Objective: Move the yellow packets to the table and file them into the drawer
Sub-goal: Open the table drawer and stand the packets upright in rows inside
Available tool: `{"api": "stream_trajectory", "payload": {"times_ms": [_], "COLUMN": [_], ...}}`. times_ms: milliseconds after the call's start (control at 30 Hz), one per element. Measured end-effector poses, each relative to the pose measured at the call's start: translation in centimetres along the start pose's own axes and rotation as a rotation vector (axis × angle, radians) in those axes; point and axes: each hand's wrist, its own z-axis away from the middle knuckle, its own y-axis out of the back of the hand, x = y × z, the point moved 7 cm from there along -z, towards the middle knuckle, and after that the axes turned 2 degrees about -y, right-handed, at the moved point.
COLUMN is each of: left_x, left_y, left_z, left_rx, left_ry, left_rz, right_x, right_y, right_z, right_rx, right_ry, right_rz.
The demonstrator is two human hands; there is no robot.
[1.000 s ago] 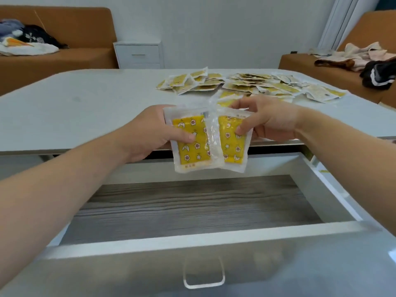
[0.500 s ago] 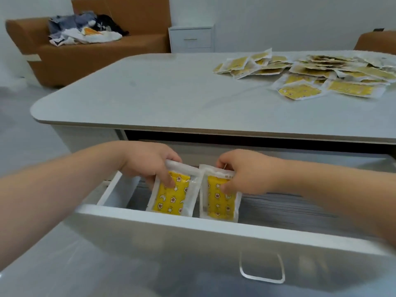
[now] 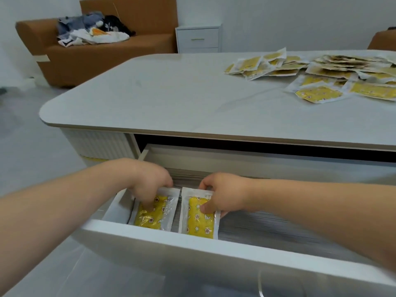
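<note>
Where the two packets sit: both lie inside the open drawer, at its left end, side by side with a narrow gap between them.
Left packet: a clear-edged plastic packet with a yellow patterned panel (image 3: 154,211), close to the drawer's left wall and leaning a little to one side.
Right packet: a matching yellow patterned plastic packet (image 3: 200,219), its near end just behind the drawer front.
Left hand: the left hand (image 3: 150,183) is curled down over the left packet, fingertips pressing on its yellow face.
Right hand: the right hand (image 3: 222,195) pinches the right packet, thumb on the yellow face and fingers round its right edge.
Drawer: a white pulled-out drawer with a grey wood-grain floor (image 3: 278,229), its front panel nearest to me.
Worktop: a pale grey rounded-corner worktop (image 3: 171,93) directly above the drawer.
Loose pile: a spread of many more yellow packets (image 3: 317,71) on the far right of the worktop, overlapping one another.
Behind: a brown fabric sofa (image 3: 102,54) with a heap of crumpled clothes (image 3: 94,31) on its seat, and a small white bedside cabinet (image 3: 198,38) just beside it against the wall.
</note>
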Motion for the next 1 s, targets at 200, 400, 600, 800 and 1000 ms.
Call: {"api": "stream_trajectory", "payload": {"times_ms": [200, 400, 600, 800, 1000], "left_x": [-0.2, -0.2, -0.2, 0.0, 0.3], "left_y": [-0.5, -1.0, -1.0, -0.9, 1.9], "left_z": [-0.4, -1.0, -1.1, -1.0, 0.6], "left_rx": [0.018, 0.022, 0.036, 0.032, 0.133], "left_ry": [0.01, 0.051, 0.023, 0.004, 0.003], "left_rz": [0.038, 0.009, 0.049, 0.049, 0.038], "right_x": [-0.9, -0.9, -1.3, -1.2, -3.3], "right_y": [-0.6, -0.5, -1.1, -1.6, 0.7], "right_z": [-0.5, -0.8, -0.9, -0.5, 1.7], "right_rx": [0.092, 0.127, 0.168, 0.262, 0.363], "right_ry": [0.158, 0.229, 0.288, 0.291, 0.345], "right_rz": [0.521, 0.486, 0.463, 0.676, 0.862]}}
